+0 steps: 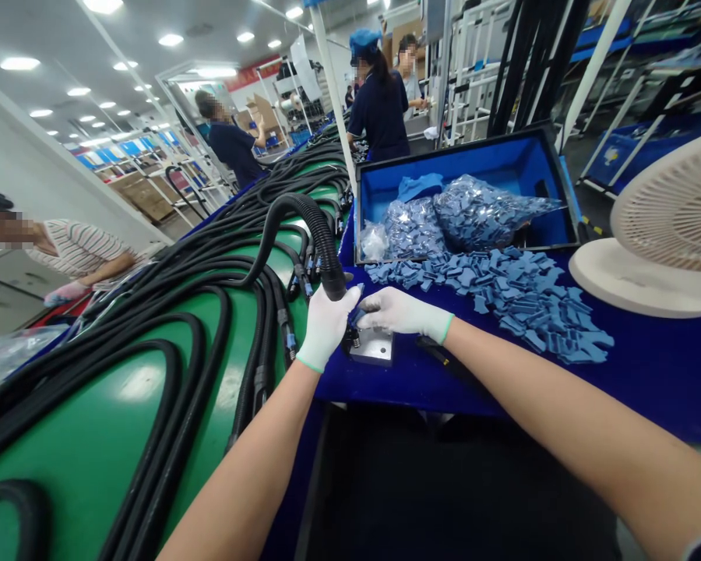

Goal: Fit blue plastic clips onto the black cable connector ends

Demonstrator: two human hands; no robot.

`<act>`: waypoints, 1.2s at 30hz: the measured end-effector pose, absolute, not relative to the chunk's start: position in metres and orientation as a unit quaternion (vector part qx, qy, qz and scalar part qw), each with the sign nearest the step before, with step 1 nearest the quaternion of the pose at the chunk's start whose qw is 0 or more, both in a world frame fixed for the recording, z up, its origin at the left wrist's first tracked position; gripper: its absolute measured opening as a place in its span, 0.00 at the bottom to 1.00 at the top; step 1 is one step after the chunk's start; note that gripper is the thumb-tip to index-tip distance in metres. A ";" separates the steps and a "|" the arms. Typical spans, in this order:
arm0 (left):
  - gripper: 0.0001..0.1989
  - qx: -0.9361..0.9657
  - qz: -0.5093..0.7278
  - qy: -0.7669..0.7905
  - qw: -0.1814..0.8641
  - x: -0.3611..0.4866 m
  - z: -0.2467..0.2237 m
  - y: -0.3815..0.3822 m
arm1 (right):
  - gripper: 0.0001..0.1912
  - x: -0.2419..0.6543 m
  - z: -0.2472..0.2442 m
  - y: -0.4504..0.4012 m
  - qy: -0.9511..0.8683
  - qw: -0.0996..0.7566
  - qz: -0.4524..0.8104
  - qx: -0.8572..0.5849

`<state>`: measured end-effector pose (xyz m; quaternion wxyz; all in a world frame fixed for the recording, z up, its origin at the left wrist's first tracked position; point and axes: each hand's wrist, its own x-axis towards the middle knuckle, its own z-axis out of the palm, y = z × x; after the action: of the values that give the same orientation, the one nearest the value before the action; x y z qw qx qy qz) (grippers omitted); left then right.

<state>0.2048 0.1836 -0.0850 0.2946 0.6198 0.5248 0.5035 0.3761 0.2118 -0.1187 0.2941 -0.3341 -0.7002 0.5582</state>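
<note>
One bin [508,167], bagged pieces [482,218] inside, hose [325,261] in left hand [325,326]

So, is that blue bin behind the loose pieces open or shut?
Open: the blue bin is uncovered, with clear bags of blue pieces showing inside.

The left forearm [251,460] and right forearm [543,405] slant inward, left hand [327,323] curled tight, right hand [407,313] pointing left beside it.
</note>
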 end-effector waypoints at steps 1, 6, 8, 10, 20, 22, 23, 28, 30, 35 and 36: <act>0.18 0.619 0.505 0.524 0.295 0.205 -0.085 0.184 | 0.12 0.374 -0.119 0.214 -0.709 0.289 0.552 -0.331; 0.17 0.621 0.507 0.514 0.306 0.207 -0.083 0.183 | 0.15 0.372 -0.116 0.217 -0.741 0.259 0.527 -0.325; 0.17 0.622 0.505 0.513 0.309 0.206 -0.083 0.182 | 0.15 0.375 -0.114 0.215 -0.747 0.248 0.524 -0.324; 0.18 0.620 0.504 0.515 0.312 0.205 -0.084 0.184 | 0.16 0.377 -0.113 0.213 -0.752 0.245 0.519 -0.325; 0.20 0.629 0.503 0.484 0.343 0.200 -0.086 0.191 | 0.25 0.367 -0.113 0.210 -0.771 0.243 0.481 -0.339; 0.20 0.638 0.496 0.475 0.348 0.200 -0.084 0.188 | 0.22 0.372 -0.112 0.207 -0.772 0.233 0.485 -0.338; 0.19 0.641 0.494 0.473 0.349 0.200 -0.084 0.187 | 0.20 0.374 -0.111 0.206 -0.772 0.228 0.488 -0.337; 0.20 0.637 0.497 0.472 0.353 0.200 -0.088 0.187 | 0.18 0.374 -0.110 0.210 -0.780 0.207 0.486 -0.335; 0.20 0.632 0.500 0.472 0.358 0.199 -0.090 0.188 | 0.18 0.369 -0.111 0.213 -0.780 0.205 0.486 -0.336; 0.21 0.632 0.504 0.466 0.360 0.202 -0.086 0.184 | 0.19 0.363 -0.117 0.213 -0.762 0.229 0.492 -0.353; 0.21 0.636 0.501 0.463 0.360 0.204 -0.083 0.182 | 0.19 0.365 -0.118 0.211 -0.760 0.233 0.491 -0.357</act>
<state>0.2036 0.1822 -0.0832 0.3602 0.6363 0.4633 0.5008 0.3646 0.2109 -0.1179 0.2330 -0.3570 -0.7596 0.4912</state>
